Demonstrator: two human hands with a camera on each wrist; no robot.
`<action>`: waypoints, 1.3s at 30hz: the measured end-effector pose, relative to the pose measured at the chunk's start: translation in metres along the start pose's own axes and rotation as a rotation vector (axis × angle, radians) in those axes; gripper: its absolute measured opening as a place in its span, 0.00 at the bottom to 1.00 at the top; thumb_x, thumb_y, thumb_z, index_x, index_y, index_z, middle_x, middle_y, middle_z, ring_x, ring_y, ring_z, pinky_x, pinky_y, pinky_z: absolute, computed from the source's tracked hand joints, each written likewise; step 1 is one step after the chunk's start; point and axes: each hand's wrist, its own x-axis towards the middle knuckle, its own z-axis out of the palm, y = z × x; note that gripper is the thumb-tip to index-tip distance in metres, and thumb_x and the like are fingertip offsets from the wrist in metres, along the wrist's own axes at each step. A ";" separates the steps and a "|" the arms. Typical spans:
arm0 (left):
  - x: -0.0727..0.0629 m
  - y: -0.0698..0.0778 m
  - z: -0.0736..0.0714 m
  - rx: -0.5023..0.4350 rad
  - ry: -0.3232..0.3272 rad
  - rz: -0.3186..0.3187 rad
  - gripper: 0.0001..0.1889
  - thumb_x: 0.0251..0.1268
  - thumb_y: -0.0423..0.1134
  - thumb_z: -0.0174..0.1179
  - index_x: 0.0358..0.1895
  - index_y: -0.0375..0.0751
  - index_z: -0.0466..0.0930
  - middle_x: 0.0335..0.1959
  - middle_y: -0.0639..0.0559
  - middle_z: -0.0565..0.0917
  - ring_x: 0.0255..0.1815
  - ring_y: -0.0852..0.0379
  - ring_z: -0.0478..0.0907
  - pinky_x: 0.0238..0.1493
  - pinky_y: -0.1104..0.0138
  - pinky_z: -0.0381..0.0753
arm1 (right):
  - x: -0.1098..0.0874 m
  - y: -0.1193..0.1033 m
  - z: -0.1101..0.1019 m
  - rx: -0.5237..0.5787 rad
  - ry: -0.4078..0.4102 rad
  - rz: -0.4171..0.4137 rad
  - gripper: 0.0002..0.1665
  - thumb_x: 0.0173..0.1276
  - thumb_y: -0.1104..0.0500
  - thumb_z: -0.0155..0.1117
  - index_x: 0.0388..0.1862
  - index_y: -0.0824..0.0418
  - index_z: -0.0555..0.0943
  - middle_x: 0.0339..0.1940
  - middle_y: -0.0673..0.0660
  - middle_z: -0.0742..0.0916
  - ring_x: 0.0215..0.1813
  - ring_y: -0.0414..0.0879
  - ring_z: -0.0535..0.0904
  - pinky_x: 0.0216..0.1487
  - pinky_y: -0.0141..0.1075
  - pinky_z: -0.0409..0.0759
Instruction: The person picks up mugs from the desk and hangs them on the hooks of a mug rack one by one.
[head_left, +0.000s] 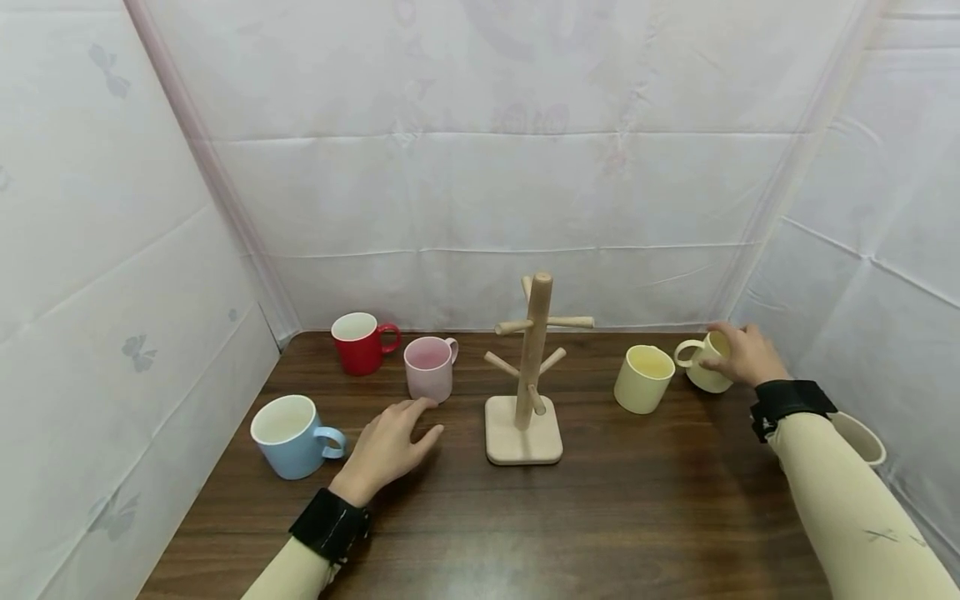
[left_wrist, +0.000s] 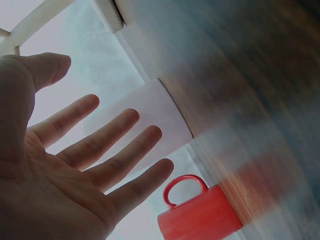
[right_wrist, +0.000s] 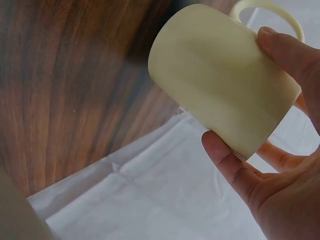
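Observation:
At the right of the head view my right hand [head_left: 746, 354] grips a cream-yellow mug [head_left: 705, 375]. In the right wrist view the thumb lies on one side of that mug [right_wrist: 220, 80] and the fingers on the other, near its rim; its handle points left in the head view. My left hand [head_left: 390, 446] holds nothing, its fingers spread in front of a pink mug [head_left: 429, 375]. The left wrist view shows the open palm [left_wrist: 55, 190] facing the camera, with a red mug [left_wrist: 200, 215] beyond the little finger.
A wooden mug tree [head_left: 534, 358] on a square base stands mid-table between the hands. A second yellow mug [head_left: 643, 383] sits left of the gripped one. A light blue mug [head_left: 292, 450] is at the left, and a white cup-like rim [head_left: 862, 442] shows behind the right forearm. White cloth walls [head_left: 480, 192] border the table.

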 end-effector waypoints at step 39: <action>0.011 0.034 -0.003 -0.188 0.279 0.323 0.29 0.67 0.42 0.70 0.69 0.41 0.75 0.64 0.47 0.80 0.60 0.50 0.81 0.59 0.54 0.82 | -0.070 -0.081 -0.027 0.181 0.586 -0.180 0.44 0.44 0.58 0.87 0.64 0.58 0.81 0.55 0.78 0.77 0.53 0.75 0.74 0.39 0.69 0.71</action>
